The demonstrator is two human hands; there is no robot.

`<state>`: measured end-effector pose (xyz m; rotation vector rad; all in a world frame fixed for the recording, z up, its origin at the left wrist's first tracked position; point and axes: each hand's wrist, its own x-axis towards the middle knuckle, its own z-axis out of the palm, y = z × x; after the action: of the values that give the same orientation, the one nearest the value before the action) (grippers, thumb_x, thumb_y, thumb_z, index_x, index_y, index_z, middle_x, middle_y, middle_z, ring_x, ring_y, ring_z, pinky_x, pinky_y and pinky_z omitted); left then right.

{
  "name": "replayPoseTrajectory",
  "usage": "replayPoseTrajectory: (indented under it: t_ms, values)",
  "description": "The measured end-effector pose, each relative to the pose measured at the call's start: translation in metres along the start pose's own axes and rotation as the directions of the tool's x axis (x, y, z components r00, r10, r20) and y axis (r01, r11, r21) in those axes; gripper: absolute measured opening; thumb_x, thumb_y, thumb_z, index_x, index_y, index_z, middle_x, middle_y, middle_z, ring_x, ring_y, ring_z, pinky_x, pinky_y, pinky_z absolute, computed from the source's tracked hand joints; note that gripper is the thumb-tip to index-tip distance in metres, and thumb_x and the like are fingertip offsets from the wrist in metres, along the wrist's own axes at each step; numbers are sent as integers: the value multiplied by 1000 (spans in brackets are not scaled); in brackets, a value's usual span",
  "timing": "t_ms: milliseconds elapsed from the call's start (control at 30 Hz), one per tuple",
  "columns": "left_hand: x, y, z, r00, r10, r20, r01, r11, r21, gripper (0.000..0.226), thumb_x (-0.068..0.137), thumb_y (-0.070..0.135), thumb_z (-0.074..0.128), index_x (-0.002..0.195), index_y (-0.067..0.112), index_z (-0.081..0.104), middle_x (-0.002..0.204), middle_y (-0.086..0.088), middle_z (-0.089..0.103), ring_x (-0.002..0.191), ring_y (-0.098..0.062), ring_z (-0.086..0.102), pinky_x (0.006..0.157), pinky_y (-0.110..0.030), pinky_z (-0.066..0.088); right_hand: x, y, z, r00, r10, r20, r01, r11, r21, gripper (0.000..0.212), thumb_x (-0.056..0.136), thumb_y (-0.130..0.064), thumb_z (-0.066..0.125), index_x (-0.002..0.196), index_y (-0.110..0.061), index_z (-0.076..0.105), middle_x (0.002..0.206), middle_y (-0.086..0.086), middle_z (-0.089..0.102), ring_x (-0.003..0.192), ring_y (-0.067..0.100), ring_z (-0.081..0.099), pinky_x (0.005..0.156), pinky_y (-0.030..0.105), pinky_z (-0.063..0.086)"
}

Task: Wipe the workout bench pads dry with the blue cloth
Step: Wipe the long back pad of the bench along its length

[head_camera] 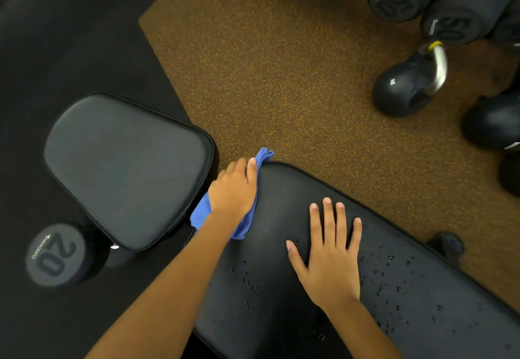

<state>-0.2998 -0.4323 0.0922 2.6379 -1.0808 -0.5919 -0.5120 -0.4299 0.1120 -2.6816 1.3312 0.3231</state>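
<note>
From the head camera, the left hand (233,190) held the blue cloth (201,215) down on the end of the long pad (281,302), just beside the seat pad (126,167). Its fingers were bent over the cloth. The right hand (332,254) lay flat on the long pad with straight fingers. Water drops (398,289) dotted the pad near it.

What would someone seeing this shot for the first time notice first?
The bright blue cloth, held by the left hand against the end of the long bench pad at centre. Next, the right hand lying flat on that pad among water droplets. The seat pad at left looks dry.
</note>
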Motion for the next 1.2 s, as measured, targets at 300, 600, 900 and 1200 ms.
replayPoseTrajectory:
  t_ms: [300, 600, 900, 1200]
  values:
    - [9, 21, 8, 998, -7, -55, 10, 999, 38, 55, 92, 36, 18, 89, 7, 65, 84, -14, 67, 72, -38, 62, 61, -38, 45, 1, -2, 1, 1000, 10, -13, -10, 1000, -9, 77, 92, -58, 27, 149, -6, 28, 156, 19, 24, 145, 37, 17, 113, 61, 16]
    - [-33, -18, 13, 982, 3, -191, -10, 999, -33, 51, 97, 40, 22, 122, 13, 58, 116, -7, 64, 95, -29, 61, 80, -41, 47, 0, -2, 0, 1000, 15, -15, -15, 1000, -12, 77, 92, -58, 26, 148, -5, 30, 155, 19, 25, 144, 37, 19, 113, 61, 17]
    - [3, 26, 22, 965, 131, -227, -106, 987, 120, 40, 93, 30, 35, 94, 11, 69, 88, -8, 70, 75, -32, 63, 68, -38, 48, 1, -2, 2, 1000, 11, -23, -12, 999, -33, 77, 92, -58, 27, 149, -6, 29, 156, 18, 24, 145, 37, 18, 114, 61, 15]
    - [-77, -18, 30, 970, 14, -241, 13, 994, 112, 52, 99, 39, 22, 144, 16, 36, 147, -8, 40, 136, -28, 35, 109, -43, 22, 0, -1, 3, 999, 5, -32, -6, 1000, -18, 78, 92, -58, 28, 149, -6, 27, 156, 19, 23, 145, 36, 16, 114, 60, 14]
